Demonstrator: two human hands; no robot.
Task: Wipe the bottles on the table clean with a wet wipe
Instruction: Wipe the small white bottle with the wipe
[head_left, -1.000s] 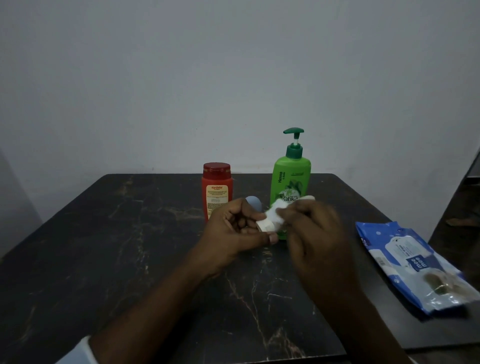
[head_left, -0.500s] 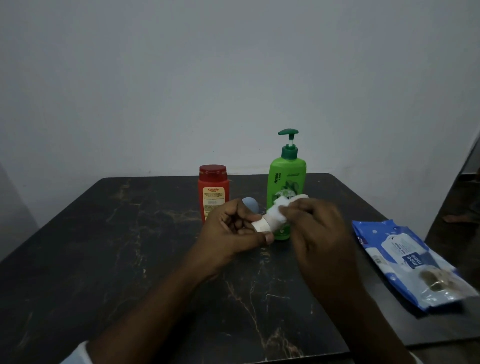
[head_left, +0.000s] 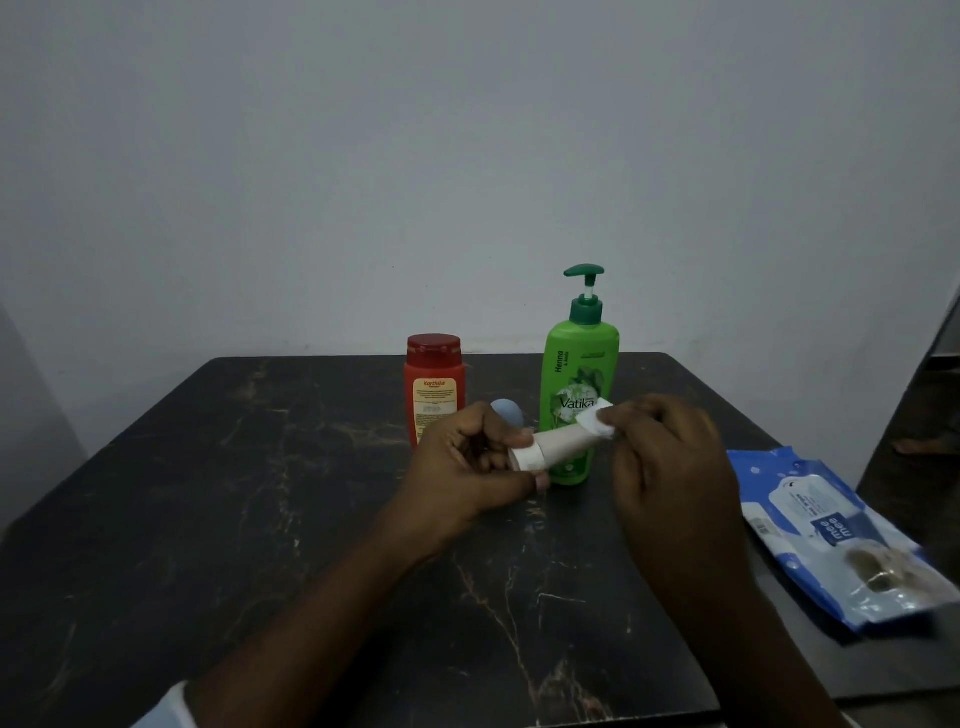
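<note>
My left hand (head_left: 470, 465) grips a small pale tube-shaped bottle (head_left: 558, 445) by its white cap end, holding it sideways above the table. My right hand (head_left: 670, 462) pinches a folded white wet wipe (head_left: 597, 422) against the tube's far end. Behind them stand a green pump bottle (head_left: 579, 374) and a red bottle (head_left: 434, 387) with a red cap, both upright. A small pale blue rounded object (head_left: 506, 410) peeks out behind my left hand, mostly hidden.
The dark marbled table (head_left: 260, 493) reaches a grey wall at the back. A blue pack of wet wipes (head_left: 831, 535) lies at the table's right edge. A doorway opening shows at the far right.
My right hand has slid the wipe along the tube toward its far end, exposing more of the tube. The left hand's grip is unchanged.
</note>
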